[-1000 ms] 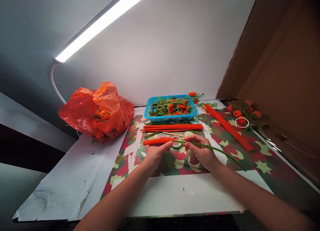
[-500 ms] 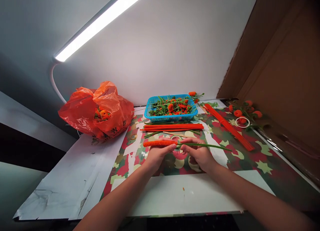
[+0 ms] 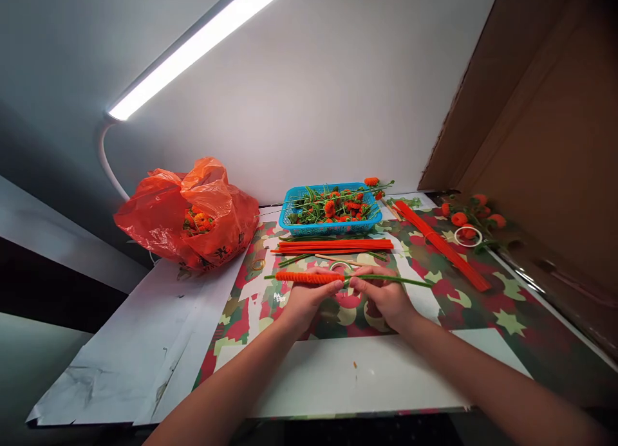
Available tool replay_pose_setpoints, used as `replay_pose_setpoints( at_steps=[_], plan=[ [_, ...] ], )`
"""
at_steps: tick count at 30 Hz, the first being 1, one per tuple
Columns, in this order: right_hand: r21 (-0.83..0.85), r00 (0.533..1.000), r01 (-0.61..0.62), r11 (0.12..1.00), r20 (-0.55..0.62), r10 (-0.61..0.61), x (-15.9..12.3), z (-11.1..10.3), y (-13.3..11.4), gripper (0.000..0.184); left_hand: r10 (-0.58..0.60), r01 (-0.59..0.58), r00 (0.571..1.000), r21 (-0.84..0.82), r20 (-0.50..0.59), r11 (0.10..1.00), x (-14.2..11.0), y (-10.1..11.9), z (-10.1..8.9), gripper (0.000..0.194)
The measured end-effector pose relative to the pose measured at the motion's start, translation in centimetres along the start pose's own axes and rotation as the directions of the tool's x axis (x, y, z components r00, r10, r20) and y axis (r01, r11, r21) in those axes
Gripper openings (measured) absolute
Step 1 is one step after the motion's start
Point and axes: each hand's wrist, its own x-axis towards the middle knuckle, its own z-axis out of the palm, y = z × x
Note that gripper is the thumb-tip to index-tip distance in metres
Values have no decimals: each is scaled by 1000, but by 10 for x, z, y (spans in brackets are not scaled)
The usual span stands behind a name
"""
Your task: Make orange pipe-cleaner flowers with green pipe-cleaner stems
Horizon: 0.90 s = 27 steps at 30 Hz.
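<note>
My left hand (image 3: 311, 298) is closed around a tightly coiled orange pipe cleaner (image 3: 304, 277), held level above the table. A green pipe cleaner (image 3: 405, 280) runs through the coil, and its tip pokes out at the left end. Between thumb and fingers, my right hand (image 3: 383, 295) pinches the green pipe cleaner close to the coil's right end. The rest of the green length stretches out to the right. Just behind my hands, straight orange pipe cleaners (image 3: 338, 244) lie in a row, with a tape roll (image 3: 342, 266) partly hidden by my fingers.
A blue basket (image 3: 331, 228) of orange flowers and green stems stands by the wall. An orange plastic bag (image 3: 226, 221) is at the left, under a lit lamp (image 3: 197, 50). On the right lie a bundle of orange pipe cleaners (image 3: 444, 246) and a white ring (image 3: 468, 236).
The green pipe cleaner has slid left through the coil, so its tip now shows at the left end and less length trails right. My right hand has come closer to my left.
</note>
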Motion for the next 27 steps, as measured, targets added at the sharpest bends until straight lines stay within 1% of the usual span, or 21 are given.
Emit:
replay_pose_setpoints(
  at_steps=[2,3,6,8,13,16,19,21,24,27],
  plan=[
    [-14,998,-31,999,48,32,-3,4,-1,27,-38,37,999,15,34,999,-3,1,2,27],
    [-13,998,-35,999,60,36,-4,4,-2,27,-44,43,998,20,35,999,-3,1,3,27],
    [5,999,-20,1000,44,20,-3,0,-3,27,10,-10,1000,16,-4,1000,-1,0,0,24],
    [32,1000,-7,999,-1,7,1,-6,-3,28,45,-45,999,-5,-31,999,2,0,-3,24],
    [132,988,7,991,-151,13,11,-19,-4,32,8,-23,994,-134,-108,991,7,7,-7,40],
    [84,971,36,996,-238,-15,13,-22,-3,32,32,-58,986,-155,-166,986,9,9,-7,45],
    [-44,960,42,998,-274,-52,13,-21,-2,32,101,-119,973,-74,-209,990,10,10,-6,46],
    [-104,957,50,993,-280,-77,12,-21,-2,33,142,-139,970,25,-195,990,9,10,-6,46],
    [-143,939,115,983,-306,-154,13,-22,-1,33,160,-137,980,185,-116,973,8,9,-6,35],
    [-175,921,198,964,-304,-244,13,-25,-3,32,132,-134,991,329,27,935,5,8,-8,21]
  ],
)
